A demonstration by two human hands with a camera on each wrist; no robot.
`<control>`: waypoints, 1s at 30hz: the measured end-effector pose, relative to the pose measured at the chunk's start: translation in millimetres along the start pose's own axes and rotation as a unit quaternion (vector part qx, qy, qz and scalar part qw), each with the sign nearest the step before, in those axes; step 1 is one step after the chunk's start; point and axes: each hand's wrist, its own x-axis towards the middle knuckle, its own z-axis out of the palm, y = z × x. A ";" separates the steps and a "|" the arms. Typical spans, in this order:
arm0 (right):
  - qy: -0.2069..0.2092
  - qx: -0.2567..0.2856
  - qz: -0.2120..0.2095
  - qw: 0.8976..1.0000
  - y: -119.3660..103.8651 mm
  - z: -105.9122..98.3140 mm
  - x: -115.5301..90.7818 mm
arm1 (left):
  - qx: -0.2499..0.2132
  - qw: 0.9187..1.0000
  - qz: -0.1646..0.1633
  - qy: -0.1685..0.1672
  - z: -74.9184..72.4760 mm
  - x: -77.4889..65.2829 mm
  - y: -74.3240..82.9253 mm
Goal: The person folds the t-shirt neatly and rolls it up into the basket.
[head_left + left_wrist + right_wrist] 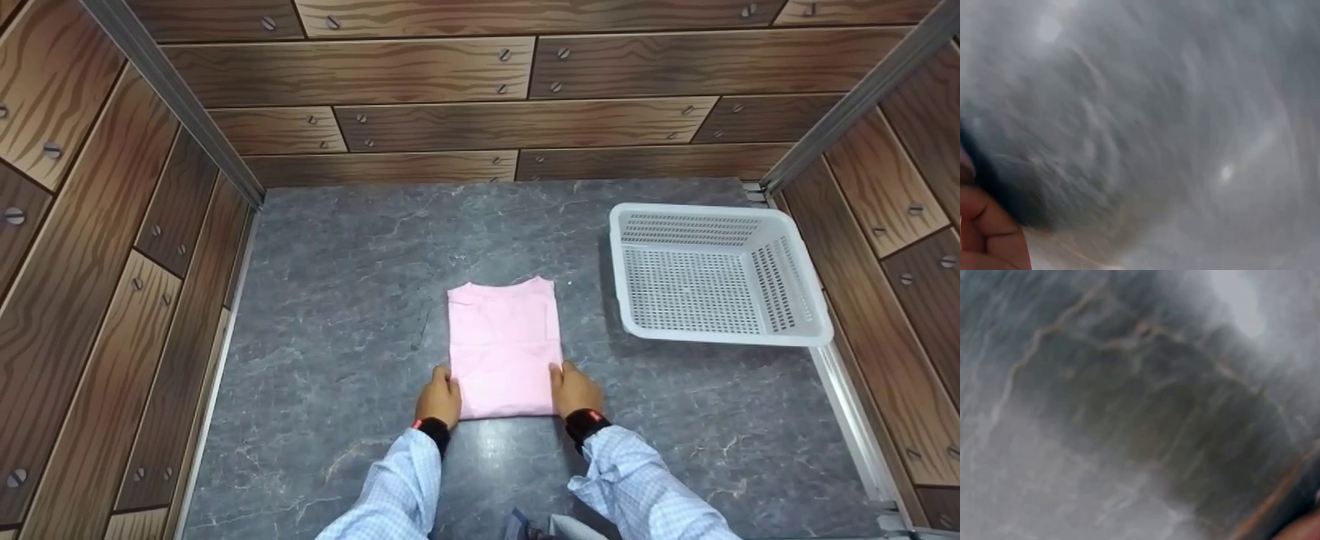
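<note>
Left hand: the left hand (439,400) pinches the near part of one side of the cloth, thumb on top; the fingers beneath are mostly hidden. If it pulls harder than its partner, the fold would likely skew.
Right hand: the right hand (577,390) pinches the opposite side, thumb also on top. A shallow grip here could let the lower layers slip out.
Pink garment: the folded pink garment (506,360) lies between the hands and reaches forward beyond them. Since both grips sit near its close end, the far end could sag or unfold if lifted.
Crosswise line: a line crosses the cloth just ahead of the thumbs; layers might part there if only the top one is held.
Sleeves: loose checked cuffs (401,480) behind the hands could brush the near edge if the arms draw in.
Desk: the grey marbled desk (337,300) spreads around the hands; dragging the cloth over it could ruck the underside, and I cannot tell whether the near edge is raised.
White basket: the white basket (720,338) stands ahead and to the right of the right hand, well apart; a low sideways carry could catch its rim.
</note>
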 end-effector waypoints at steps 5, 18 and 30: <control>0.052 0.038 0.000 0.998 -0.6 -9.5 3.4 | 0.007 0.999 0.033 0.039 -10.4 3.7 -3.5; 0.064 -0.119 -0.294 0.946 -12.8 34.3 -8.4 | 0.229 0.944 0.238 0.028 36.9 -0.4 0.1; 0.085 -0.090 -0.256 0.959 17.4 34.8 -5.6 | 0.253 0.941 0.221 0.036 38.1 2.3 -37.0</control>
